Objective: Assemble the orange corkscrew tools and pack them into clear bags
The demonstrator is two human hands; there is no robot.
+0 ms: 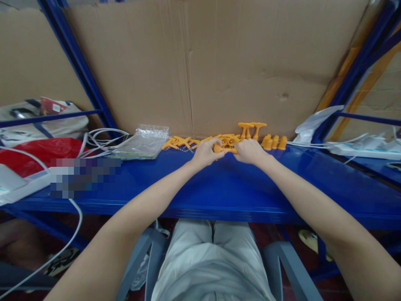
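Note:
Both my hands reach to the back of the blue table, among small orange plastic parts. My left hand [208,152] has its fingers closed around an orange piece [217,148]. Close beside it on the right, my right hand [249,151] is closed at the orange parts; what its fingers grip is hidden. Round orange pieces [230,142] show between the hands. Orange T-shaped pieces [256,130] stand upright behind my right hand, and short rounded orange pieces [275,142] stand to its right. Orange pieces with chains [178,142] lie left of my left hand.
The blue table [200,190] ends in front of my lap. A cardboard wall [219,71] rises behind it. Plastic bags [145,142], white cables [103,136] and a red bag [40,152] lie left; a power strip [363,150] lies right.

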